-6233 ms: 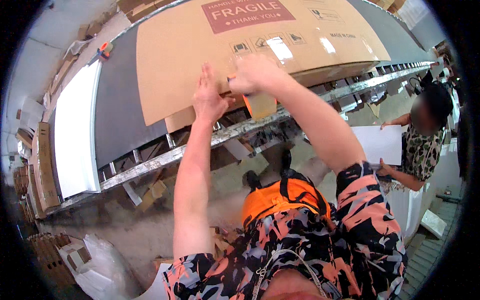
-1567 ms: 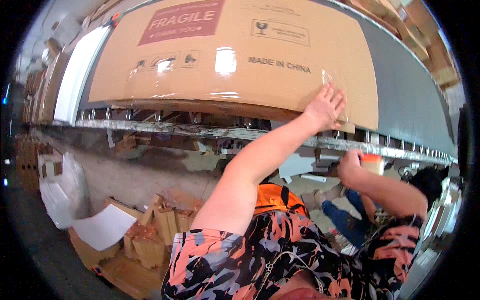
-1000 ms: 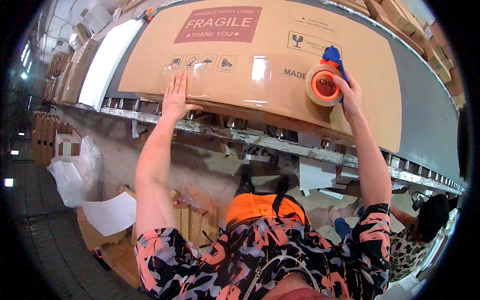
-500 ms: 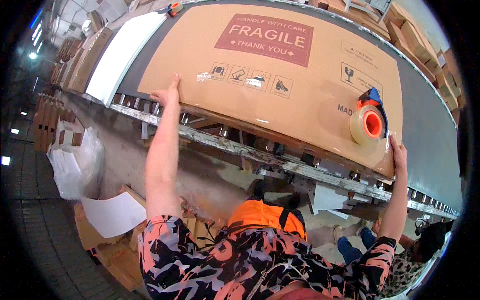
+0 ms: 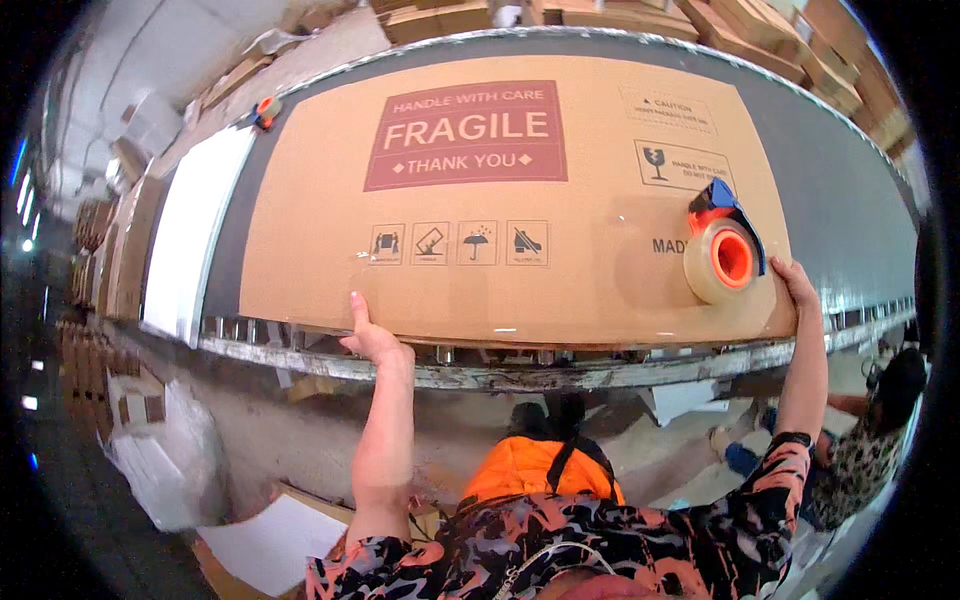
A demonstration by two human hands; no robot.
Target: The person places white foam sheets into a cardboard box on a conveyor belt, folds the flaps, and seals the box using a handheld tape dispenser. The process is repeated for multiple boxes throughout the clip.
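A large flat cardboard box lies on the grey conveyor, with a dark red printed panel and several handling symbols on top. My left hand is at its near edge, left of the middle, thumb stretched up against the box and spread from the fingers. At the right end, near the front corner, my right hand grips the box edge; some of its fingers are hidden. On the box's right part sits a tape dispenser with a blue and orange frame and a roll of clear tape. Neither hand touches it.
Left of the box is a white panel; a second tape dispenser is near its far end. Cartons are stacked beyond the conveyor. Another person is at the lower right. A clear plastic bag stands at lower left.
My left hand has slid right along the box's near edge, away from the left corner. My right hand stays at the right end. The view has turned; the tape dispenser keeps its place on the box.
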